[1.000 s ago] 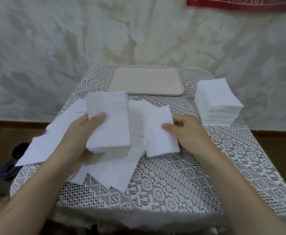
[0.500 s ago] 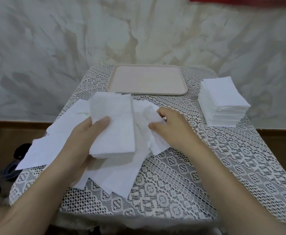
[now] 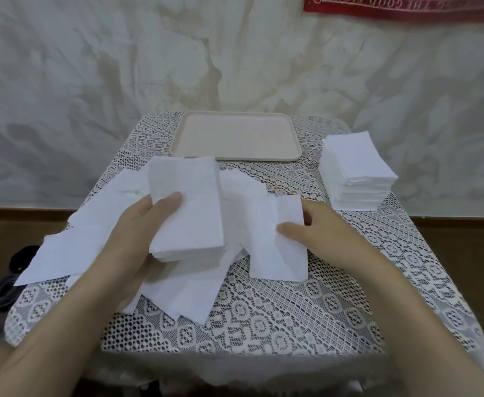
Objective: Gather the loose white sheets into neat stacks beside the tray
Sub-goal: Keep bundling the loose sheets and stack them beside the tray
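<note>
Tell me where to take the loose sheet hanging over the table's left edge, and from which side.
Probably its overhanging near-left corner, pinched from the left: the sheet lies flat, but that corner juts past the table, leaving room beneath.

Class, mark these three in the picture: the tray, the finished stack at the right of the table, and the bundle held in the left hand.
tray (image 3: 236,133), head view, bare floor.
finished stack (image 3: 355,156), head view, top sheet.
held bundle (image 3: 195,207), head view, middle of top sheet.

The red banner (image 3: 407,7) bears upside-down lettering, partly readable as "THE GOOD".
</note>
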Demonstrator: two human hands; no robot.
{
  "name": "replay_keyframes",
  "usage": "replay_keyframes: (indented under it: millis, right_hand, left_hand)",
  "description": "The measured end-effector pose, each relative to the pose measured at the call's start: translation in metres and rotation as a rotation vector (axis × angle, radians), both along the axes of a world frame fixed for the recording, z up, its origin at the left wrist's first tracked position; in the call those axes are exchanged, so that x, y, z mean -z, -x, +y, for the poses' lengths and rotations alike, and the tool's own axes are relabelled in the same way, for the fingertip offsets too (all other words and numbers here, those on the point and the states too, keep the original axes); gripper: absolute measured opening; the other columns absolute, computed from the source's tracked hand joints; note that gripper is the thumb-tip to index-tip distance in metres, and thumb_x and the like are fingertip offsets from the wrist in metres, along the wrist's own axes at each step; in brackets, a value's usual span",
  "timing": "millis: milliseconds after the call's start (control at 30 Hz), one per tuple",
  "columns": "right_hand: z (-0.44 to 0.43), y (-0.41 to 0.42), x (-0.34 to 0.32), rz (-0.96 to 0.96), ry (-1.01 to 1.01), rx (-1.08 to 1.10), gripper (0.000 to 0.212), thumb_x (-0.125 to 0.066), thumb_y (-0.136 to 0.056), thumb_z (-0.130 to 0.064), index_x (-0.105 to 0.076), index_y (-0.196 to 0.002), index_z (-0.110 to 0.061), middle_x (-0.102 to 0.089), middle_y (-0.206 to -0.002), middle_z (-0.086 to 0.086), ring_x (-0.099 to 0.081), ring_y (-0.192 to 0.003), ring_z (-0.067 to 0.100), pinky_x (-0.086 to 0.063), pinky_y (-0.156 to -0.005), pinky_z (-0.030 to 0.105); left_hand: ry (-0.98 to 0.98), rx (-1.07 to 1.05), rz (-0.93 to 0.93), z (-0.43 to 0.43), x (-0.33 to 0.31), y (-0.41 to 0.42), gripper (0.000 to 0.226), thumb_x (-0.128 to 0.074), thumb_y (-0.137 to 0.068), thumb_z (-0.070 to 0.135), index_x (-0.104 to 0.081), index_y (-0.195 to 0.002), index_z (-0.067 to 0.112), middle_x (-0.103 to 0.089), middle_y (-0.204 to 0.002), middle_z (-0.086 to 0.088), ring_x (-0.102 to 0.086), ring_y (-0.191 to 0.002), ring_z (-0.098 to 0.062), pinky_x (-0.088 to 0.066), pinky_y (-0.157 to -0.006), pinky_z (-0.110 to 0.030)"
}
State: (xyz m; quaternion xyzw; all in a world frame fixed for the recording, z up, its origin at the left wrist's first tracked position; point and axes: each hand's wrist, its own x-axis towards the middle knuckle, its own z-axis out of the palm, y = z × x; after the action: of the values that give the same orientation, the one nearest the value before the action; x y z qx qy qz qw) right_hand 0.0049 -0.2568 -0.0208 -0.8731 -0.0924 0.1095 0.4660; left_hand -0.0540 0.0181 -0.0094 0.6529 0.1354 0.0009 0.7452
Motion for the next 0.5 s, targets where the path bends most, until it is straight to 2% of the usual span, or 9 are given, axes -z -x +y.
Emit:
replay_keyframes:
  millis: [67,100,200,233,333,500]
  right_hand:
    - [-0.001,0.000,-0.003,-0.011,-0.009,0.018,0.017,-0.062,-0.095,-0.018,-0.069,-0.103,-0.031,-0.076,-0.097,-0.015,-0.071,-0.088,0.002,-0.059,-0.088,0.038]
    - [-0.001,-0.001,-0.003,-0.020,-0.010,0.035,0.017,-0.061,-0.095,-0.018,-0.069,-0.104,-0.029,-0.076,-0.098,-0.014,-0.071,-0.088,0.004,-0.059,-0.089,0.040]
    - [0.005,-0.005,-0.003,-0.024,-0.012,0.058,0.020,-0.063,-0.092,-0.019,-0.069,-0.109,-0.026,-0.075,-0.101,-0.010,-0.072,-0.095,0.012,-0.058,-0.091,0.049]
    - [0.007,-0.006,-0.002,-0.026,-0.009,0.061,0.021,-0.064,-0.091,-0.020,-0.069,-0.110,-0.027,-0.075,-0.102,-0.010,-0.072,-0.096,0.013,-0.058,-0.091,0.051]
    - [0.013,-0.013,0.003,-0.052,0.011,0.079,0.022,-0.067,-0.090,-0.023,-0.068,-0.111,-0.028,-0.073,-0.103,-0.011,-0.070,-0.096,0.013,-0.058,-0.089,0.052]
    - [0.017,-0.019,0.005,-0.074,0.036,0.065,0.015,-0.065,-0.095,-0.030,-0.069,-0.110,-0.030,-0.073,-0.101,-0.010,-0.070,-0.094,0.015,-0.057,-0.089,0.049]
  left_hand:
    - [-0.015,-0.012,0.002,0.004,-0.001,0.000,0.046,-0.075,-0.091,0.047,-0.072,-0.127,0.019,-0.078,-0.118,-0.009,-0.074,-0.113,-0.033,-0.054,-0.102,-0.055]
    - [-0.021,-0.023,0.003,0.005,-0.001,-0.001,0.042,-0.073,-0.093,0.046,-0.072,-0.126,0.019,-0.079,-0.116,-0.008,-0.075,-0.110,-0.031,-0.056,-0.099,-0.052]
    - [-0.030,-0.047,0.006,0.006,-0.004,-0.003,0.029,-0.064,-0.099,0.040,-0.072,-0.119,0.021,-0.081,-0.102,-0.001,-0.078,-0.087,-0.016,-0.061,-0.070,-0.034]
    - [-0.034,-0.045,0.008,0.006,-0.004,-0.003,0.028,-0.063,-0.099,0.040,-0.072,-0.118,0.022,-0.081,-0.101,-0.001,-0.077,-0.084,-0.014,-0.060,-0.067,-0.032]
    - [-0.046,-0.049,0.008,0.010,-0.005,-0.004,0.028,-0.063,-0.099,0.039,-0.073,-0.118,0.021,-0.081,-0.101,-0.002,-0.077,-0.084,-0.014,-0.057,-0.070,-0.034]
    - [-0.053,-0.053,0.001,0.014,-0.006,-0.006,0.024,-0.062,-0.101,0.037,-0.073,-0.113,0.019,-0.081,-0.097,-0.001,-0.077,-0.080,-0.013,-0.059,-0.064,-0.030]
